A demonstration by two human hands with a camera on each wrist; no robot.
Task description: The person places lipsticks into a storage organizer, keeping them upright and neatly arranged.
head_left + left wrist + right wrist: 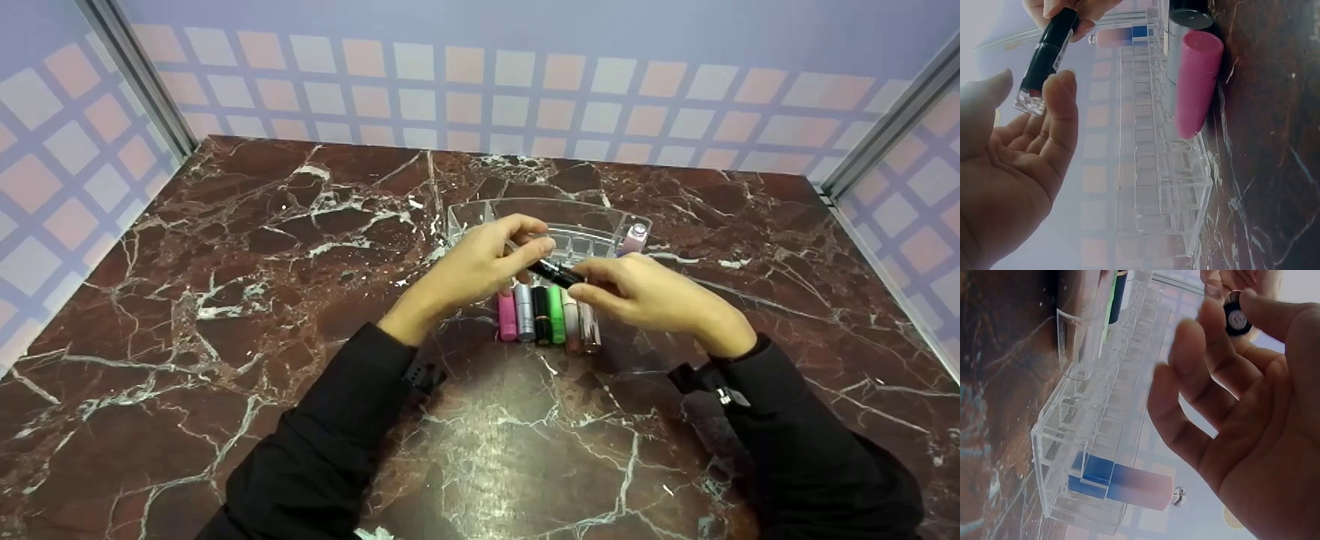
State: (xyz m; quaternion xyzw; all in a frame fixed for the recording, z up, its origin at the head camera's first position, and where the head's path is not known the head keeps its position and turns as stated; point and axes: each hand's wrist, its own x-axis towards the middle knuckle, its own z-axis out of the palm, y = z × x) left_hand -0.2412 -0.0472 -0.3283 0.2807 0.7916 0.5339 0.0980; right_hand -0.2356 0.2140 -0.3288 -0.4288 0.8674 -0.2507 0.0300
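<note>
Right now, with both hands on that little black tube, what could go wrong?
The black tube is only pinched at its ends by the left hand and right hand, so it might slip. Falling, it could scatter the row of tubes lying below. The clear organizer stands close behind and could get nudged.

The table is dark reddish-brown marble with white veins all over, and the walls are lavender with a grid of pale peach and whitish squares. The lipstick tubes in the row go pink, silver, black, green, then a couple of pale clear-ish ones, the organizer is see-through, and a pinkish-lilac tube stands in it. The tube between the hands is glossy black with a clear base, and both sleeves are plain black.
</note>
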